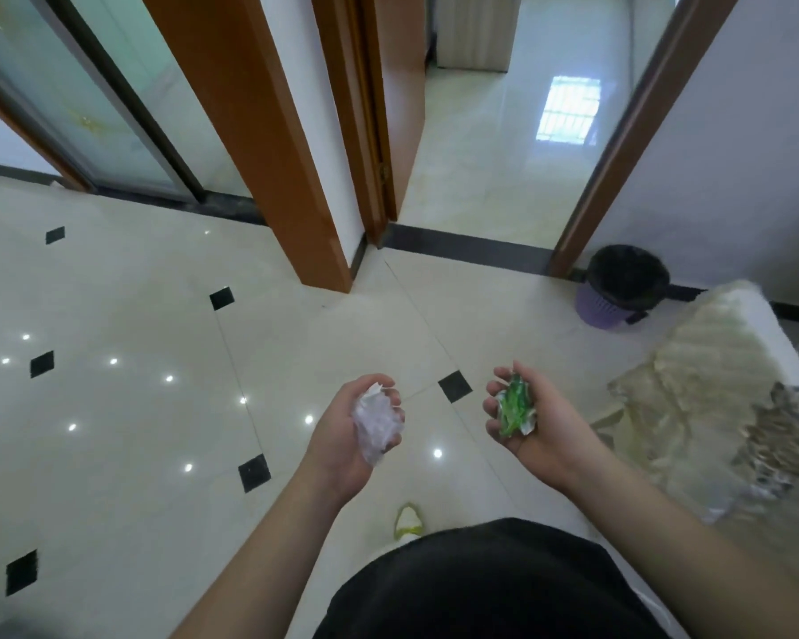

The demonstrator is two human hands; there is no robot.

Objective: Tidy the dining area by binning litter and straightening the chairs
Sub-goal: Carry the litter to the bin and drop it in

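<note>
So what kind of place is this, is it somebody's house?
Probably a home, in a hallway: shiny floor tiles, wooden door frames opening into rooms, and a small purple bin by the wall.

hands: two, left hand and right hand
litter: two pieces, white wad and green wrapper
bins: one, purple bin with black liner
doorways: one open doorway
glass doors: one glass door
shoes: one shoe tip
covered furniture: one plastic-wrapped piece
</note>
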